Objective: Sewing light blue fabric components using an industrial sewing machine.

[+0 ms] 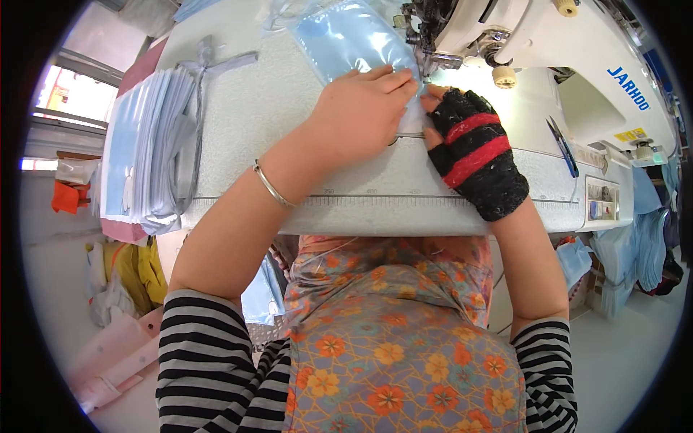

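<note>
Left hand [361,112] pressing glossy blue piece [351,40]

The hand is lying flat, fingers outstretched. The gloved right hand [478,151] is curling by the piece's edge; whether it is pinching, I cannot tell. The piece is resting on the pale table [249,155], beside the sewing machine [556,32]. A blue stack [148,148] is sitting farther left.

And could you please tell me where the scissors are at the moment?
In the head view, the scissors lie on the sewing table toward the right, to the right of the gloved right hand and up-left of the small compartment tray.
</note>
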Demonstrator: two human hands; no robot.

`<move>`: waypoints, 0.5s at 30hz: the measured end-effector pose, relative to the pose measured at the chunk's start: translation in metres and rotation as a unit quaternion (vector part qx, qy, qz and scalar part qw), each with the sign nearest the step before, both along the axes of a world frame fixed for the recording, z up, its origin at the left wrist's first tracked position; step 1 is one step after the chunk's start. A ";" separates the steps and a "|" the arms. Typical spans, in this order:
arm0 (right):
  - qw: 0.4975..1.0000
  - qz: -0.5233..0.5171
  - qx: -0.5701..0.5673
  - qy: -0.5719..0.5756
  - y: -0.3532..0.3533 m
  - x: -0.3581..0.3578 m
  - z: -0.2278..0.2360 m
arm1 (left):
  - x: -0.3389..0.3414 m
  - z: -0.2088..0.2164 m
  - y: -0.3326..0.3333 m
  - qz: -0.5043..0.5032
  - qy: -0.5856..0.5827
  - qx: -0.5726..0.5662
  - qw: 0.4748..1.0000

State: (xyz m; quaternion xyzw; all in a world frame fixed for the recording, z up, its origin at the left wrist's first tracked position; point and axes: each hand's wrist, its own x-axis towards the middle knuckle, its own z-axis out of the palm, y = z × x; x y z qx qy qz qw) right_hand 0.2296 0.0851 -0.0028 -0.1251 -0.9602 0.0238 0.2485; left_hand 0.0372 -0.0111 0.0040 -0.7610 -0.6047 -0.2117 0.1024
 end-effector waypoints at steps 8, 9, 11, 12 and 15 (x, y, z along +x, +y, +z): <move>0.999 0.018 -0.045 0.017 0.009 0.000 -0.002 | 0.034 -0.008 -0.013 0.060 -0.005 0.006 0.998; 0.999 0.017 -0.044 0.018 0.009 -0.001 -0.004 | 0.037 -0.009 -0.014 0.069 -0.015 0.003 0.997; 0.998 0.014 -0.053 0.035 0.010 -0.001 -0.005 | 0.042 -0.011 -0.016 0.068 -0.017 0.007 0.998; 0.998 0.012 -0.052 0.035 0.010 0.000 -0.005 | 0.044 -0.011 -0.017 0.067 -0.021 0.011 0.997; 0.998 0.014 -0.055 0.014 0.011 0.001 -0.004 | 0.052 -0.008 -0.021 0.076 -0.028 -0.002 0.997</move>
